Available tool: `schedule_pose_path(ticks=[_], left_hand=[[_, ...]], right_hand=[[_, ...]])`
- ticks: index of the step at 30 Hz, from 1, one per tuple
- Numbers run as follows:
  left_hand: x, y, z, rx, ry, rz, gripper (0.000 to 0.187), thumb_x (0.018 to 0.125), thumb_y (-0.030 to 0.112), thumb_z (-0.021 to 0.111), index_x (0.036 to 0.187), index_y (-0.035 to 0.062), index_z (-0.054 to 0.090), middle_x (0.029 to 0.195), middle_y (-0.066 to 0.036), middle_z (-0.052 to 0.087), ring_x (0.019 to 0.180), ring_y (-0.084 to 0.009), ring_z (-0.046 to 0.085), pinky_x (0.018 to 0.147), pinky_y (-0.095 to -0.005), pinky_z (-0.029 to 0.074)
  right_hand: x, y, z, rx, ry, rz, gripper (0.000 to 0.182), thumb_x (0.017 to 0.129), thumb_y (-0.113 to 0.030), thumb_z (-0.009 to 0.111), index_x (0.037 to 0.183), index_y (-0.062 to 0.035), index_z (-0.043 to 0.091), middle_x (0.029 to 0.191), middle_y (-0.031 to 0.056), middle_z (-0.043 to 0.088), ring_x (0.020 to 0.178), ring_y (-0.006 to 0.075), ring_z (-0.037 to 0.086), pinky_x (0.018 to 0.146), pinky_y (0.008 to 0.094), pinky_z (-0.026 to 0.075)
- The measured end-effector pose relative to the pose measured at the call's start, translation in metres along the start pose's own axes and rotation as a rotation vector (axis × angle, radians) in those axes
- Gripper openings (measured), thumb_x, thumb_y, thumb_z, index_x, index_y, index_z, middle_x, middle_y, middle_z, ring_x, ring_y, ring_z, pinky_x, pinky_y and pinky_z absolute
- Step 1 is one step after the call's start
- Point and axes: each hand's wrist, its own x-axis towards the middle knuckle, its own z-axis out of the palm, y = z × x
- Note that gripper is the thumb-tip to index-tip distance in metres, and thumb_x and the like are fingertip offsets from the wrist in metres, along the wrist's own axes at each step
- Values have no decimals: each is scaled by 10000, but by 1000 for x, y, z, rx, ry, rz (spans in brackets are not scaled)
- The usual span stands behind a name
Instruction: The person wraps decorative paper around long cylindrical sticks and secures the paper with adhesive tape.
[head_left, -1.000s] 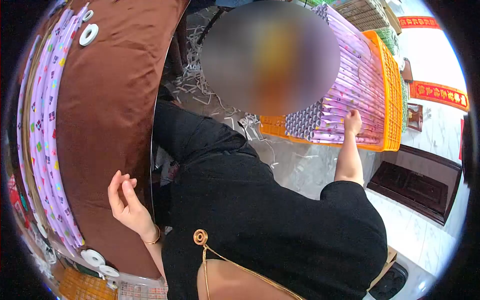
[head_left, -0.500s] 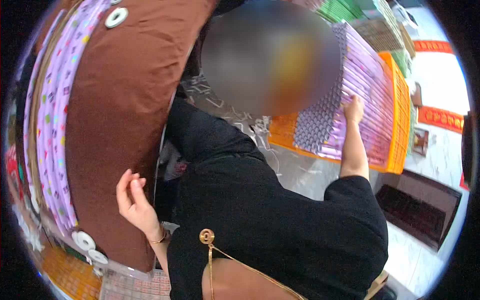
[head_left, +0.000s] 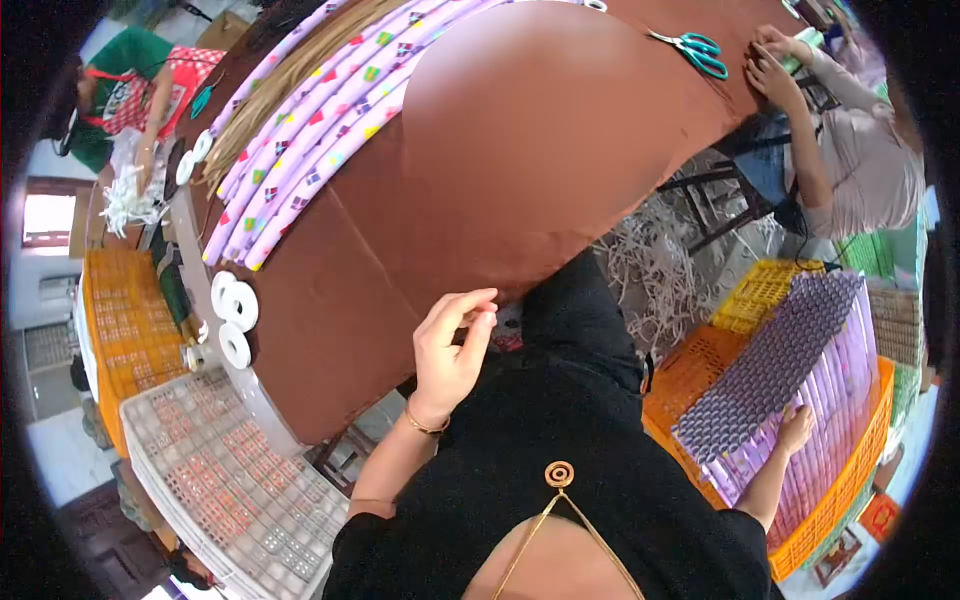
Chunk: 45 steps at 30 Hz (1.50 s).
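Observation:
My left hand (head_left: 452, 352) hovers at the edge of the brown-covered table (head_left: 350, 330). Its fingers are loosely curled, the thumb is a little apart, and nothing shows between them. At my right side, my right hand (head_left: 795, 430) reaches into an orange crate (head_left: 830, 525) stacked with long purple tubes (head_left: 835, 400), whose grey ends form a honeycomb pattern. The fingers of that hand bend over a tube; its fingertips are partly hidden. On the table lie several purple patterned rolls (head_left: 330, 130) beside a bundle of brown strips (head_left: 275, 110).
White rings (head_left: 235, 348) lie near the left table edge. Teal scissors (head_left: 700, 52) lie at the far side, near a co-worker's hands (head_left: 775, 70). Another person (head_left: 150, 95) is at far left. A white crate (head_left: 230, 470) stands left; paper shreds (head_left: 650, 280) litter the floor.
My view has swung from the crate toward the table, bringing the co-workers and scissors into view. My right hand stays at the tubes; my left hand stays loosely curled by the table.

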Motion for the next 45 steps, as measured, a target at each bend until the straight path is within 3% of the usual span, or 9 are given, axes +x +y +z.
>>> schedule_pose_path(ticks=[11,19,22,23,25,28,34,41,45], left_hand=[[-2,-1,-5,-9,61,20,178,877,0,615,1050,-9,657,884,-90,644,771,-147,638,688,-242,511],[-4,-11,-12,9,11,4,190,889,-7,599,1073,-18,646,925,-86,632,810,-133,647,726,-237,520],[-3,-14,-12,-28,5,-35,181,897,-3,588,1068,-22,646,945,-84,631,821,-132,644,737,-237,518],[-2,-10,-13,30,-16,-54,176,902,0,583,1065,-20,647,948,-86,631,832,-134,641,746,-242,521],[0,-15,-13,80,-37,-7,177,908,6,578,1071,-22,643,957,-88,632,840,-139,641,754,-251,524],[-3,-6,-6,-24,-13,-80,175,910,-1,571,1067,-33,641,973,-93,633,844,-140,637,759,-252,522],[-6,-9,-10,-37,-31,-136,180,934,-11,534,1083,-46,628,995,-80,610,859,-122,616,779,-237,514],[-1,-8,-5,18,-78,-150,177,942,24,546,1081,-46,630,1017,-86,619,893,-136,615,805,-260,527],[4,-2,0,18,-66,-176,182,949,47,549,1090,-29,634,994,-74,625,890,-135,613,813,-264,532]], right_hand=[[31,-30,-27,-13,-133,-362,131,734,-67,578,808,-60,686,1233,115,527,1152,315,481,923,445,423],[53,-60,-69,-52,-324,-445,346,702,-133,688,1033,-37,662,1356,151,453,1267,378,393,1033,458,366],[64,-117,-128,58,-396,-645,279,795,-58,531,1048,36,602,1364,227,451,1272,436,366,1073,496,323],[84,-96,-76,31,-307,-811,298,780,-33,538,1067,26,594,1298,254,500,1215,417,444,1022,482,380],[84,-142,-122,145,-368,-644,344,771,-13,521,1112,18,560,1126,273,586,1013,434,566,853,473,478],[86,-149,-116,168,-406,-587,217,789,-26,508,1004,-31,537,962,222,595,963,423,575,805,504,469],[71,-140,-112,241,-246,-544,160,832,-129,563,978,-64,565,960,167,611,946,377,603,774,479,490],[46,-75,-106,94,-551,-259,215,846,-219,543,970,-64,624,934,184,648,897,380,627,771,483,492],[28,-54,-86,355,-346,-182,257,851,-262,542,975,-49,615,942,209,648,890,396,625,770,468,489]])
